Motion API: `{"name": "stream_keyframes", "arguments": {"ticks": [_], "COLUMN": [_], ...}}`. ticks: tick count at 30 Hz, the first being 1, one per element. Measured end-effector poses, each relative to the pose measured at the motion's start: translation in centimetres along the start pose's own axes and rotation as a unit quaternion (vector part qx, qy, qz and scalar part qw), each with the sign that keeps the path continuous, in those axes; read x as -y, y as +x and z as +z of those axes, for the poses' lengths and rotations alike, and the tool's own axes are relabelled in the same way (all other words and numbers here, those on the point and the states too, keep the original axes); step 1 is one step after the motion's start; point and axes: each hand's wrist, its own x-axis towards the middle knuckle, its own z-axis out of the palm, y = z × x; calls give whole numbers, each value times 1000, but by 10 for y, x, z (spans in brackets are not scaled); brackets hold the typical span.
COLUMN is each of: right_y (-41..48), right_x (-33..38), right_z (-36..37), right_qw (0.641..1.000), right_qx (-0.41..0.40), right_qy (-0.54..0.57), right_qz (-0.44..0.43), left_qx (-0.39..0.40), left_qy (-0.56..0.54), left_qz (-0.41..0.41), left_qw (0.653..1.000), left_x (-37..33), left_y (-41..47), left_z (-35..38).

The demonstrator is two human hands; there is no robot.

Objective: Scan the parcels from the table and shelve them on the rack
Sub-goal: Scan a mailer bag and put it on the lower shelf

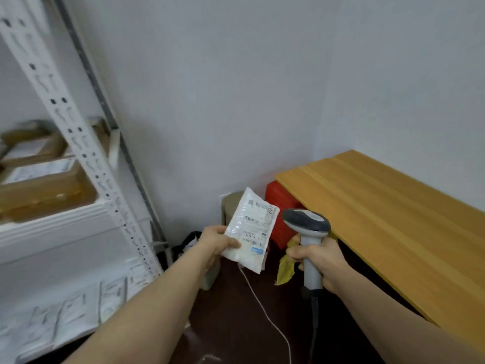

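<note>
Grip: left hand (219, 243) pinches the white parcel (250, 227) by 1 lower corner, thumb on the label side; right hand (320, 258) is clenched round the scanner (306, 224) handle.
Parcel: in the air between rack (78, 153) and table (393, 219), label up, just beside the scanner head.
Pinch risk: the bag looks limp and glossy; from 1 corner it could sag, curl the barcode or slip free.
Scan risk: the head seems too near the label, so I'd expect a misread.
Cord risk: the scanner's cord (313, 324) hangs low and may snag on the turn to the rack.
</note>
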Motion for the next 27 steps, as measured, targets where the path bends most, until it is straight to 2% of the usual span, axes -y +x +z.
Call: {"name": "stream_keyframes", "arguments": {"ticks": [3,7,12,16,18,20,23,25,27], "right_y": [-1,-28,-99,-183,-230,-275,-335,-368,-393], "right_x": [-16,-36,-57,-86,-107,-128,-158,-173,-188], "right_z": [45,128,238,337,393,454,536,579,617], "right_qw": [997,983,941,898,889,891,906,913,916], "right_qx": [32,114,276,372,393,399,383,374,364], "right_qy": [-59,-138,-194,-232,-231,-215,-182,-160,-159], "right_qz": [-30,-39,-37,-26,-28,-25,3,32,54], "left_qx": [-47,-71,-79,-143,-208,-302,-402,-393,-300], "left_qy": [33,10,-82,-144,-184,-237,-285,-325,-348], "left_qz": [-10,-37,-62,-49,-49,-54,-128,-174,-191], "left_qw": [998,997,992,978,959,922,861,842,868], "left_x": [33,82,140,191,226,265,316,347,370], "left_y": [-38,-95,-185,-257,-293,-329,-379,-403,-417], "left_z": [-59,-149,-263,-359,-409,-456,-513,-546,-570]}}
